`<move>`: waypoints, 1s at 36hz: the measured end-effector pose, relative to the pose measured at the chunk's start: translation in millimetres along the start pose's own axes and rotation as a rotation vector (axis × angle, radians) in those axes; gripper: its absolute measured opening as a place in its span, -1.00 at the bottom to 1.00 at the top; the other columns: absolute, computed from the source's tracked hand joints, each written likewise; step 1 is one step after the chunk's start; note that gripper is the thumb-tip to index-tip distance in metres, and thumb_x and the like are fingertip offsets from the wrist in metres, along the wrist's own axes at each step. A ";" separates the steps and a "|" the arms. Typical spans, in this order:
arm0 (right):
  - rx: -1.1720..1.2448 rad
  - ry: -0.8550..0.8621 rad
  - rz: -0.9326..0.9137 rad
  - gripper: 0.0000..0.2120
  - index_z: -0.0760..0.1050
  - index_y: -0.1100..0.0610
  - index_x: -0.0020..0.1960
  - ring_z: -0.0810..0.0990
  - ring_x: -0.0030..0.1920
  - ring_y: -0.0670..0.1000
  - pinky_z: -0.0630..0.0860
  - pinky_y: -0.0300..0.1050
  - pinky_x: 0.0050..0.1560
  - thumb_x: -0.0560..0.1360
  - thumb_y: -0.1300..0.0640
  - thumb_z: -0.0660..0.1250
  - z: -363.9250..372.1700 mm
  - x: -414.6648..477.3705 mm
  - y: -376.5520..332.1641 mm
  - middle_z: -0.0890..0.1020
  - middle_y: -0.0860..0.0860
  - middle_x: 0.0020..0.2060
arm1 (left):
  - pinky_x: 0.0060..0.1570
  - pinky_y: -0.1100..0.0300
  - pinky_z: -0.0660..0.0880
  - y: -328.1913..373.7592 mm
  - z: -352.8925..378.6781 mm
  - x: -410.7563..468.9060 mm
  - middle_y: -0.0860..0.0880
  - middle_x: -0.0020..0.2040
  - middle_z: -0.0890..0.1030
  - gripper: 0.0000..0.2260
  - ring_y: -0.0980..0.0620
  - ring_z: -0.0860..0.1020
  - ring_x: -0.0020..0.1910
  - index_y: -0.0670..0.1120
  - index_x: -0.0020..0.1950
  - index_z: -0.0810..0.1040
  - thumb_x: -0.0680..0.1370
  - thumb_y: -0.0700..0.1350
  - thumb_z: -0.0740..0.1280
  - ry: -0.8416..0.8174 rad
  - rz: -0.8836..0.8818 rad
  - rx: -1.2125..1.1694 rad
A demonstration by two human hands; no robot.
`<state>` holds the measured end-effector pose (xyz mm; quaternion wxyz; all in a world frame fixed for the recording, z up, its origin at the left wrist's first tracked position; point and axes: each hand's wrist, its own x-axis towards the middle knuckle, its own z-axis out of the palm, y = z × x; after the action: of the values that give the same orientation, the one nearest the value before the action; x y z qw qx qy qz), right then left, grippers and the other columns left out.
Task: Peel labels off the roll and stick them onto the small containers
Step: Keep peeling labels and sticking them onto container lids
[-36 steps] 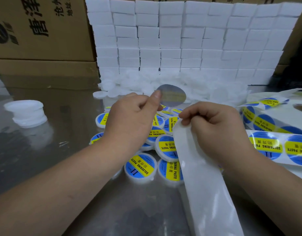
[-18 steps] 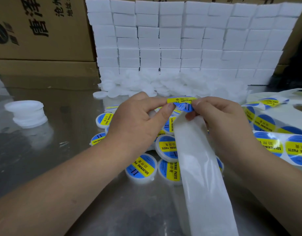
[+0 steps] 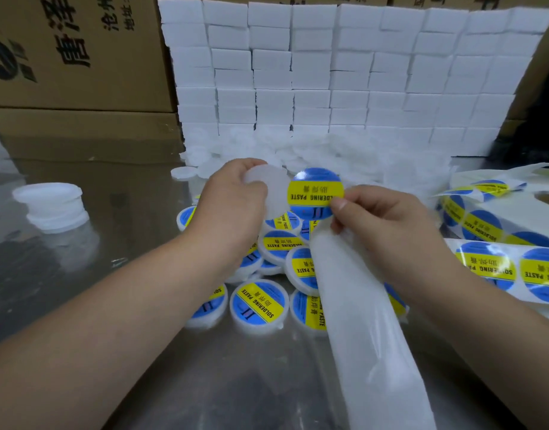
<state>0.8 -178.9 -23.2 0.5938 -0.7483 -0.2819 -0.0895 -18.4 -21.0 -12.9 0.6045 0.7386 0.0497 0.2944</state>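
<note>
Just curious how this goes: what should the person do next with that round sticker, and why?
Probably lay the label onto the blank container and press it flat: the right hand pinches it, peeled, beside the container the left hand holds.

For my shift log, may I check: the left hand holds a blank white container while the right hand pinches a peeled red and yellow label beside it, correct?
Not quite: the head view shows the label is blue and yellow, not red and yellow. Otherwise yes: the left hand holds a blank white container and the right hand pinches the peeled label beside it.
</note>
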 end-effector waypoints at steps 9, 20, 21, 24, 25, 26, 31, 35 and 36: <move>-0.038 -0.064 0.003 -0.70 0.52 -0.02 -0.43 0.32 -0.46 -0.19 0.26 -0.41 -0.47 0.49 0.09 0.31 0.3 -0.9 -1.6 0.39 -0.06 -0.49 | -0.34 0.17 0.56 2.9 5.1 -10.0 -0.14 0.03 0.61 -0.73 -0.03 0.63 -0.27 0.04 0.02 0.49 0.54 -0.33 0.19 -0.247 -0.176 -0.355; -0.082 -0.030 0.033 -0.70 0.53 -0.04 -0.42 0.34 -0.50 -0.20 0.25 -0.45 -0.50 0.48 0.06 0.31 0.4 0.3 -0.5 0.40 -0.11 -0.53 | -0.32 0.12 0.58 6.5 5.0 -15.4 -0.20 -0.09 0.60 -0.67 -0.10 0.63 -0.30 -0.02 0.04 0.55 0.52 -0.31 0.07 -0.353 -0.184 -0.582; -0.084 -0.026 0.035 -0.69 0.53 -0.04 -0.43 0.33 -0.52 -0.20 0.24 -0.45 -0.51 0.48 0.06 0.31 0.3 0.3 -0.3 0.40 -0.12 -0.55 | -0.32 0.12 0.58 6.6 5.4 -15.9 -0.20 -0.06 0.60 -0.68 -0.09 0.63 -0.30 -0.02 0.03 0.56 0.54 -0.29 0.06 -0.358 -0.178 -0.584; -0.092 -0.013 0.041 -0.67 0.53 -0.07 -0.46 0.33 -0.53 -0.21 0.25 -0.45 -0.52 0.48 0.05 0.31 0.3 0.8 0.3 0.41 -0.13 -0.57 | -0.27 0.11 0.59 6.6 5.2 -17.0 -0.16 -0.02 0.61 -0.72 -0.08 0.64 -0.26 0.00 0.02 0.57 0.56 -0.25 0.10 -0.364 -0.155 -0.571; -0.098 -0.008 0.044 -0.67 0.54 -0.08 -0.46 0.34 -0.54 -0.21 0.25 -0.45 -0.52 0.48 0.05 0.31 0.4 0.9 0.4 0.42 -0.13 -0.57 | -0.25 0.11 0.59 6.1 5.6 -17.5 -0.15 0.00 0.62 -0.74 -0.08 0.64 -0.24 0.00 0.02 0.58 0.56 -0.25 0.13 -0.366 -0.147 -0.561; -0.103 -0.003 0.047 -0.67 0.53 -0.09 -0.46 0.34 -0.54 -0.21 0.25 -0.45 -0.53 0.48 0.05 0.31 0.5 1.1 0.6 0.43 -0.14 -0.58 | -0.22 0.10 0.60 5.6 5.7 -18.0 -0.14 0.03 0.62 -0.74 -0.08 0.65 -0.21 0.01 0.02 0.58 0.56 -0.25 0.15 -0.369 -0.138 -0.550; -0.125 0.014 0.053 -0.62 0.51 0.02 -0.51 0.33 -0.57 -0.20 0.23 -0.44 -0.54 0.49 0.05 0.32 -0.9 1.0 1.6 0.43 -0.13 -0.60 | -0.09 0.07 0.60 2.6 6.7 -18.5 -0.02 -0.11 0.68 -0.73 -0.05 0.66 -0.15 0.06 0.00 0.59 0.55 -0.27 0.20 -0.368 -0.094 -0.475; -0.155 0.033 0.047 -0.61 0.45 0.08 -0.51 0.32 -0.58 -0.19 0.24 -0.43 -0.54 0.49 0.06 0.32 -1.0 1.8 1.9 0.42 -0.13 -0.62 | -0.09 0.07 0.60 1.6 7.2 -19.3 0.00 -0.11 0.68 -0.71 -0.02 0.65 -0.14 0.08 0.00 0.59 0.54 -0.29 0.21 -0.367 -0.066 -0.440; -0.159 0.034 0.046 -0.61 0.45 0.07 -0.51 0.33 -0.58 -0.19 0.24 -0.43 -0.54 0.49 0.06 0.32 -0.9 1.8 2.0 0.42 -0.13 -0.62 | -0.09 0.08 0.60 1.4 7.2 -19.7 0.00 -0.11 0.68 -0.71 -0.01 0.65 -0.15 0.08 -0.01 0.59 0.55 -0.29 0.21 -0.366 -0.059 -0.434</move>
<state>3.5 -179.5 -23.8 0.5390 -0.7978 -0.2466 -0.1108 -31.3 -36.1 -19.7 0.7557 0.6311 -0.1028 0.1421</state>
